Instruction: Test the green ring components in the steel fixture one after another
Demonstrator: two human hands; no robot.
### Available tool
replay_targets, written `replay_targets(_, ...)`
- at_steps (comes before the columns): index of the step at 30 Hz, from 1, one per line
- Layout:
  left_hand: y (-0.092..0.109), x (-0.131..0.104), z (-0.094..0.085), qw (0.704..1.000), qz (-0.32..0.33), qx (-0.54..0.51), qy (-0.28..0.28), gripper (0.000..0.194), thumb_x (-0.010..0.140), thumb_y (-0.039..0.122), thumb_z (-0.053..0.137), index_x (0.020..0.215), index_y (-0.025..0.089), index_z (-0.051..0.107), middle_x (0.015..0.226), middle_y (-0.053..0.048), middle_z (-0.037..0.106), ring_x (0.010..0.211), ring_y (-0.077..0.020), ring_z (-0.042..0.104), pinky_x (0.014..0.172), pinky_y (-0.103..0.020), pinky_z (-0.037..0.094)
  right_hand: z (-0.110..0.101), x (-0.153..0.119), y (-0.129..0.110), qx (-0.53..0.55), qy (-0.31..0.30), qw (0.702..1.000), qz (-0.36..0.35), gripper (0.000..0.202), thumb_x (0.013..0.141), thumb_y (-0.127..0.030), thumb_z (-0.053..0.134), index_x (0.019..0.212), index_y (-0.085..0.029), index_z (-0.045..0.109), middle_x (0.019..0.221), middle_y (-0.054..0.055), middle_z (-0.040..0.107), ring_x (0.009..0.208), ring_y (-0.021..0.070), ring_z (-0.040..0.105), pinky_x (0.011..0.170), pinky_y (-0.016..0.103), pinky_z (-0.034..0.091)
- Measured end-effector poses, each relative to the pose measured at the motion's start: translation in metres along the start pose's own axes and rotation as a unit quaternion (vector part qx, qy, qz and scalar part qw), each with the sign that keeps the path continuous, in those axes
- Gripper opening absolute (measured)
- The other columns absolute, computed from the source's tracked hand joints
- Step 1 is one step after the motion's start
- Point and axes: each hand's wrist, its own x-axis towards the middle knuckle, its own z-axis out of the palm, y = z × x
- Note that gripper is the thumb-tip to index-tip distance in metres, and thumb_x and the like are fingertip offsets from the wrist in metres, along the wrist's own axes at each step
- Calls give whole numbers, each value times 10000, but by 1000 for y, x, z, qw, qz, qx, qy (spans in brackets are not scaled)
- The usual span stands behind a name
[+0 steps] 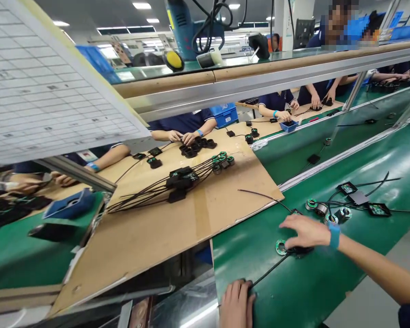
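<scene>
Near the bottom edge, my left hand (237, 303) is closed at the end of a black cable (271, 271); its fingertips are partly hidden. That cable runs up to the right, to a dark part beneath my right hand (305, 231). My right hand, with a blue band at the wrist, reaches left over the green belt (259, 246), fingers stretched and thumb apart. Close below its thumb lies a round green circuit board (280, 247). Just beyond the fingers a small dark part (296, 212) with a cable is partly covered.
Right of my hand lie several cabled round motor-like parts (321, 209) and open black boxes with circuit boards (379, 209). A cardboard sheet (177, 232) bears a cable bundle (182, 180). Co-workers' hands (187, 136) work across the line. A paper chart (54, 91) and metal rail (225, 89) stand in front.
</scene>
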Motion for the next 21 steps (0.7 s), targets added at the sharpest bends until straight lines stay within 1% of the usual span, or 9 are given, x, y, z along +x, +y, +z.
replay_targets(2,10,-5,2,999,-15,43,-9,319,981,344,405,844,239,674,865,-71,689,839,-266,624,760,-408,460,29,-3,-14,7,-21,1000,-21,603,798,-464,790,1300,-166,639,1156,137,658,1072,302,626,888,352,488)
replay_targets(4,14,-15,1,999,-32,43,-6,305,981,335,400,819,242,640,824,-58,661,778,-250,611,736,-393,449,47,2,-25,6,-27,1000,-4,448,812,-363,782,1186,-139,680,1105,152,660,985,302,656,833,360,510)
replay_targets(6,15,-29,1,999,-45,27,-8,297,977,381,421,819,250,636,817,-56,656,751,-249,612,726,-389,456,47,8,-32,23,-4,1000,2,293,860,-288,724,1104,-130,686,1098,145,670,963,272,667,849,350,511)
replay_targets(9,20,-47,3,998,-54,-19,-32,315,964,419,444,773,253,632,792,-67,662,746,-261,629,722,-397,482,17,15,-45,180,81,980,-20,286,960,-365,593,1134,-143,642,1013,91,699,860,191,672,777,291,525)
replay_targets(12,34,-47,-7,989,-88,-116,-12,236,923,425,530,969,250,682,1015,-113,716,980,-308,671,880,-452,528,-36,13,-82,429,102,894,-78,428,966,-527,548,1140,-139,602,800,18,653,569,110,592,503,212,461)
replay_targets(15,62,-31,-34,966,-124,-216,72,584,888,401,611,1429,227,474,1518,-148,482,1427,-317,414,1193,-525,314,-87,9,-152,526,44,831,-174,512,925,-600,602,1146,-138,600,729,-9,604,512,84,549,434,181,412)
replay_targets(17,86,-20,-55,951,-103,-267,117,782,882,415,639,1550,235,273,1652,-116,267,1531,-286,210,1258,-514,156,-108,11,-211,543,1,806,-234,527,914,-616,618,1145,-142,611,715,-11,596,505,78,533,437,182,411)
replay_targets(19,108,-13,-70,933,-77,-311,165,954,835,478,702,1579,214,166,1681,-126,166,1550,-301,128,1265,-522,107,-114,19,-275,547,-34,783,-293,522,907,-628,623,1123,-153,621,717,-14,587,508,72,514,451,186,412)
replay_targets(21,120,-10,-77,901,-93,-354,232,992,790,547,738,1555,175,228,1652,-170,238,1530,-331,192,1256,-534,148,-103,35,-338,536,-81,765,-348,490,917,-626,606,1071,-161,625,730,-16,578,527,70,507,480,191,419)
